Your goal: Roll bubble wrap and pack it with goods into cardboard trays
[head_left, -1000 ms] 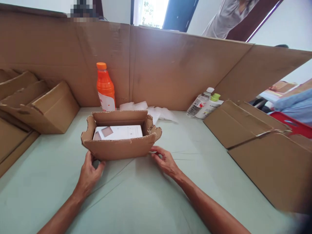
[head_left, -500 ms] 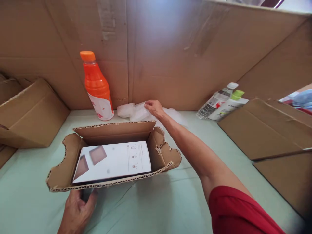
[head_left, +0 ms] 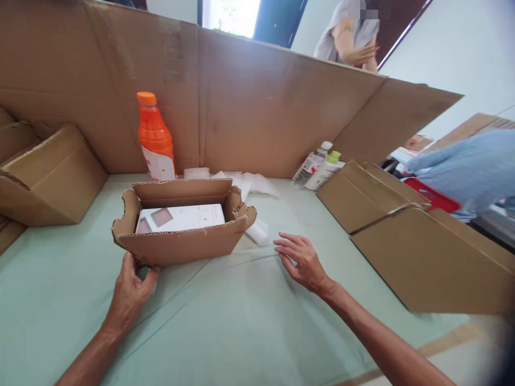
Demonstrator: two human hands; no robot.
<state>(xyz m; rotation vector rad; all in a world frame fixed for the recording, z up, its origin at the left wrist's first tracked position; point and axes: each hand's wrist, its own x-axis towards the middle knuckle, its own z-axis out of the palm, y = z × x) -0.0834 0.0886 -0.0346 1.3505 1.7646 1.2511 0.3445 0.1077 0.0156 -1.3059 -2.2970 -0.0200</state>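
An uncovered cardboard box with torn, uneven rims stands on the green cloth and holds a white printed carton. My left hand is at its lower left front corner, thumb and fingers curled around that corner; some fingertips are hidden. To the right of the box, my right hand hovers over the cloth with its fingers apart and nothing in them. Crumpled white wrapping lies behind the box, and a white piece of wrapping lies between the box and my right hand.
An orange bottle stands behind the box. At the right, a clear water bottle and a white green-capped bottle lean back. Cardboard boxes flank both sides. Beyond the cardboard wall stands a person.
My right hand has left the white wrapping behind the box and come back to the box's right side, its fingers now spread. My left hand stays at the corner. The view has shifted.
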